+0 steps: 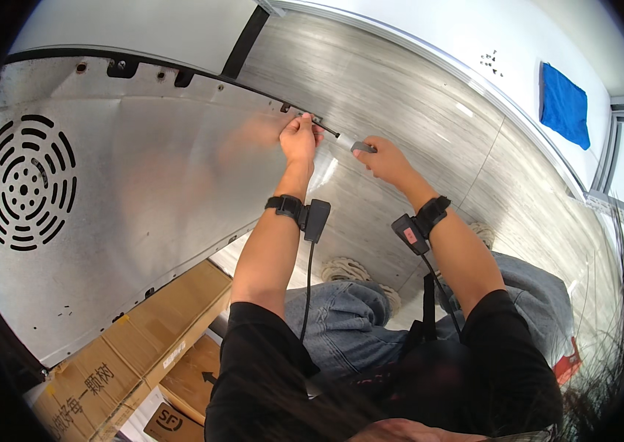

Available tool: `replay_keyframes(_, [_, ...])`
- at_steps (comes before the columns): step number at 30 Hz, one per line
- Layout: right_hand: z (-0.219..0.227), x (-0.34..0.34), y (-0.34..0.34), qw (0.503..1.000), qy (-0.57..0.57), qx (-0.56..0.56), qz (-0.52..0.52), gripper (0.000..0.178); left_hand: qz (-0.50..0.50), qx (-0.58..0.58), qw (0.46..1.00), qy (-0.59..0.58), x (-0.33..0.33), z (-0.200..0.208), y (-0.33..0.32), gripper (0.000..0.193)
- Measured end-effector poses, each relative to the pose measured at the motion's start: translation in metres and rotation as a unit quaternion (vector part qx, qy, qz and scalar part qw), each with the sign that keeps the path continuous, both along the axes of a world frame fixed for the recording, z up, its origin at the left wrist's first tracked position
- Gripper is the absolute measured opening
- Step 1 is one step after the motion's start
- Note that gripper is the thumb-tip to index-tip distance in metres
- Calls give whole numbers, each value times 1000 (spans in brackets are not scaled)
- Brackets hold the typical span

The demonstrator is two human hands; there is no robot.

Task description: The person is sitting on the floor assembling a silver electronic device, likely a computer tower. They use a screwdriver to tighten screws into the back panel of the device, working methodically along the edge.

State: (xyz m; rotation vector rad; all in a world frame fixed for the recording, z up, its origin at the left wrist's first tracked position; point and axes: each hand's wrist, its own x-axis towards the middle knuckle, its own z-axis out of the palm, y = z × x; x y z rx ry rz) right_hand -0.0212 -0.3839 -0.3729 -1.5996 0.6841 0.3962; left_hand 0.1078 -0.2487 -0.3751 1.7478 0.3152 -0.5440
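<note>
A large silver sheet-metal panel [172, 169] with a round pattern of vent slots lies to the left, its far edge lined with small dark brackets and holes. At that panel's right corner, my left hand [299, 140] has its fingers pinched together; what they hold, if anything, is hidden. My right hand [389, 163] grips a screwdriver [346, 141] by its grey and white handle. The dark shaft points up and left, toward the panel's corner and the left fingertips. The screwdriver's tip is hard to make out there.
Brown cardboard boxes [142, 353] sit below the panel's near edge. A blue cloth [565, 107] and several small dark pieces [490, 62] lie on a white surface at the far right. Pale wood-look floor [430, 110] stretches between. Cables hang from both wrist straps.
</note>
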Motion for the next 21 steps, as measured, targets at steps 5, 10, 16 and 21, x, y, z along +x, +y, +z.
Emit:
replay_keyframes(5, [-8,-4,10,980,-59,-188,31,44,-91,85,992,4,-2,4,-3,31])
replay_keyframes(10, [-13,-6,17,981,-47,-189,24,38,-97,76,991,43,-4,5,-7,30])
replay_keyframes(16, [-41,-6,15,974,-134,-178,30,36,-94,62,992,49,-2,-3,-8,27])
replay_keyframes(21, [-33,-8,18,955,-142,-256,57,37,-120,59,986,98,-1,-1,-5,27])
